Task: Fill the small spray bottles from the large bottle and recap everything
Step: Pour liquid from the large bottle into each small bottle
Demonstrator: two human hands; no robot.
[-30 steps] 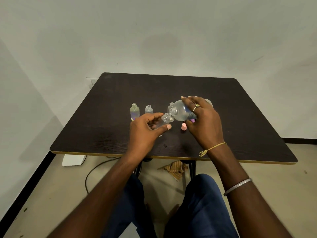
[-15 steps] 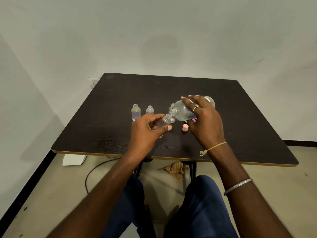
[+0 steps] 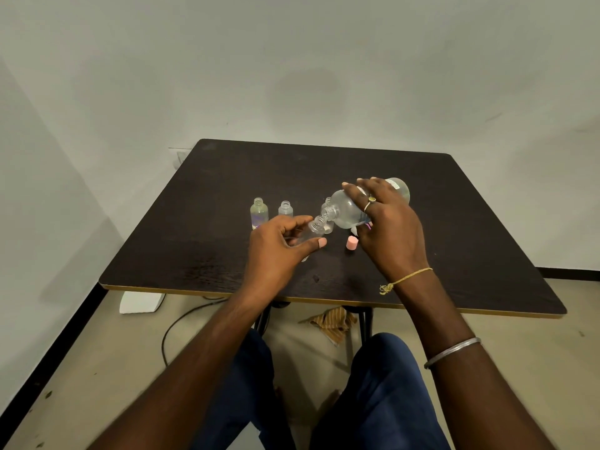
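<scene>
One dark table point(image 3: 454, 254), matt and wood-grained, with rounded corners and a thin pale edge band, carries everything. Over its middle the large bottle point(image 3: 347, 211), round-shouldered clear plastic with a threaded open neck, is tilted almost flat, its neck pointing left and down. The right hand point(image 3: 389, 228) lies over it, grip curled round the body, a ring on one finger. Left of the large bottle's mouth, the left hand point(image 3: 276, 248) keeps a narrow grip, thumb and fingers pinching a small bottle point(image 3: 312, 229), a clear cylinder tipped so that its open neck sits just under that mouth; whether they touch I cannot tell. Further left of the large bottle stand a tinted bottle point(image 3: 259, 213), faintly purple low down, and a plain bottle point(image 3: 285, 209), both uncapped. A fourth bottle point(image 3: 329, 228) shows partly behind the large bottle's neck. Just below the large bottle a pink cap point(image 3: 352, 243), a stubby cylinder, stands on the table.
</scene>
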